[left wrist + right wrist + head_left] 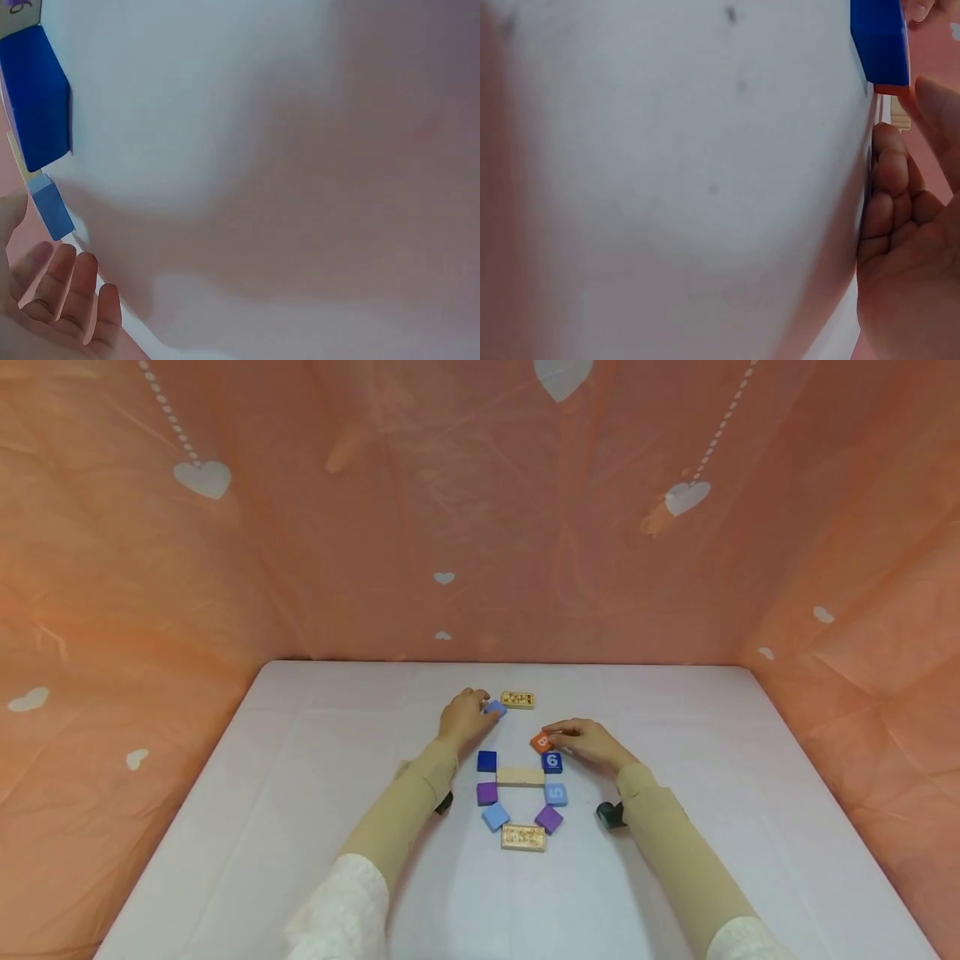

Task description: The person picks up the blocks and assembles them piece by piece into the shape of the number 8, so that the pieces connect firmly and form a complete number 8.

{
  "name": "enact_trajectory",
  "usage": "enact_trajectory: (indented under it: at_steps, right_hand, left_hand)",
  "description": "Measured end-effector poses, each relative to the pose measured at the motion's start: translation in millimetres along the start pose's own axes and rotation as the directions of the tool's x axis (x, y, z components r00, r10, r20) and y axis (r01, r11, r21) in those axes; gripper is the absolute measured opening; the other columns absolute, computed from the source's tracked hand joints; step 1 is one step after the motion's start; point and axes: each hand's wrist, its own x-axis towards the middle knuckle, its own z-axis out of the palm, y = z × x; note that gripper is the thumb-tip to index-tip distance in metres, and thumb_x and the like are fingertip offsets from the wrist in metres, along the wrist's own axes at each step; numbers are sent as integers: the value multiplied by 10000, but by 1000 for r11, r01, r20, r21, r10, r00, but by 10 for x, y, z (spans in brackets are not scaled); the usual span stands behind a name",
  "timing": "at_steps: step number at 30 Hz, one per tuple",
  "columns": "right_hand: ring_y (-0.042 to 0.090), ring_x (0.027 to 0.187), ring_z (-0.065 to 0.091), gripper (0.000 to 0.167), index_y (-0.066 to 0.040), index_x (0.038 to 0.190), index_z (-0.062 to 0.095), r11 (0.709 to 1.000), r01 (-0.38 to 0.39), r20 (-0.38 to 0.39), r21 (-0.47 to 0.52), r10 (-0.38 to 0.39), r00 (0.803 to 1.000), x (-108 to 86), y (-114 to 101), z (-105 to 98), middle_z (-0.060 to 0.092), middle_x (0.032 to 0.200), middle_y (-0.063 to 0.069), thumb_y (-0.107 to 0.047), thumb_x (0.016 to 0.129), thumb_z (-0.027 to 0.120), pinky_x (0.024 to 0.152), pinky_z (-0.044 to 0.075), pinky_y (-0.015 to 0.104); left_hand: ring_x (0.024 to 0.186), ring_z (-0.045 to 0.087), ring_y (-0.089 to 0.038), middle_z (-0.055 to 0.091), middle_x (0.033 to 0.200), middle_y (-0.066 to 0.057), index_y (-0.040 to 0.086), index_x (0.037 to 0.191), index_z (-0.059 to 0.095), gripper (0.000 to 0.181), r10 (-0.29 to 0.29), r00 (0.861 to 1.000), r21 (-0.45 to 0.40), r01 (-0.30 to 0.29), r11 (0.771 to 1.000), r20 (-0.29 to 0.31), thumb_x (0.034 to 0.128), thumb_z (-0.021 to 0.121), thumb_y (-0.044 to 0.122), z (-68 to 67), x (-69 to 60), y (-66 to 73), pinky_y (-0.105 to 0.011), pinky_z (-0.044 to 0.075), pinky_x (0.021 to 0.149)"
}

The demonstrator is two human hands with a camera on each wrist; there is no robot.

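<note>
At the far side of the table, my left hand point(463, 717) has its thumb and fingers about a light blue block point(496, 708), pinching it next to a wooden tile with printed marks point(517, 699). My right hand point(588, 742) pinches an orange block with a white letter B point(541, 742), just behind a dark blue block numbered 6 point(552, 762). In the left wrist view the light blue block point(52, 210) shows beyond the fingertips. Much of the orange block point(891, 89) is hidden behind the dark blue block point(880, 41) in the right wrist view.
Nearer me, a plain wooden plank point(521, 777) lies between dark blue blocks. Below it are purple blocks point(487, 793), light blue blocks point(556, 794) and another printed wooden tile point(523, 837), forming a curved outline. An orange curtain point(495, 552) encloses the white table point(322, 760).
</note>
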Motion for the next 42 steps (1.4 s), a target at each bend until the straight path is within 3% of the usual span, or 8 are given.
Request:
enact_trajectory:
  at_steps: [4, 11, 19, 25, 34, 42]
  right_hand:
    - [336, 1330, 378, 361, -206, 1218, 620, 1000, -13, 0, -3, 13, 1000, 3, 0, 6, 513, 1369, 97, -378, 906, 564, 1099, 246, 549]
    - [330, 1320, 393, 355, -203, 1221, 618, 1000, -1, 6, -6, 1, 1000, 14, 17, -6, 517, 1365, 101, -368, 914, 553, 1098, 254, 542]
    - [327, 1310, 402, 364, -217, 1202, 632, 1000, -8, -2, -3, 8, 1000, 53, 30, -16, 531, 1343, 104, -416, 910, 544, 1098, 250, 544]
    - [319, 1292, 423, 395, -184, 1206, 629, 1000, 7, -6, 13, -7, 1000, 53, 29, -19, 548, 1320, 108, -430, 912, 536, 1089, 277, 527]
    - [337, 1308, 392, 366, -217, 1213, 624, 1000, -8, 2, -5, 8, 1000, 48, 48, 7, 503, 1373, 105, -419, 924, 522, 1086, 267, 552]
    - [345, 1307, 397, 346, -213, 1213, 623, 1000, 17, -3, -25, -17, 1000, 47, 44, 0, 511, 1365, 109, -386, 929, 526, 1081, 275, 552]
  left_hand:
    - [932, 620, -253, 643, 1018, -111, 107, 1172, 641, 372, 28, 1000, 45, -27, 999, -12, 866, 632, 316, 15, 4, 13, -401, 495, 812]
    - [845, 595, -225, 645, 921, -85, 136, 1119, 675, 320, 23, 1000, 60, -22, 998, -11, 863, 637, 325, 36, 10, 4, -384, 479, 753]
    - [849, 555, -209, 628, 899, -67, 143, 1168, 653, 356, 51, 998, 54, -53, 997, 30, 866, 633, 330, 23, 17, -43, -358, 455, 756]
    - [851, 521, -203, 631, 882, -53, 153, 1125, 671, 343, 38, 997, 10, -38, 999, 75, 831, 672, 328, 6, -21, -54, -353, 420, 767]
    - [909, 507, -229, 625, 849, -54, 148, 1114, 665, 348, 25, 996, -77, -18, 997, 90, 805, 698, 304, 39, -134, -83, -373, 395, 800]
    - [895, 472, -218, 633, 864, -54, 118, 1015, 685, 321, 6, 991, -151, 14, 988, 132, 750, 756, 286, -23, -153, -60, -320, 347, 771]
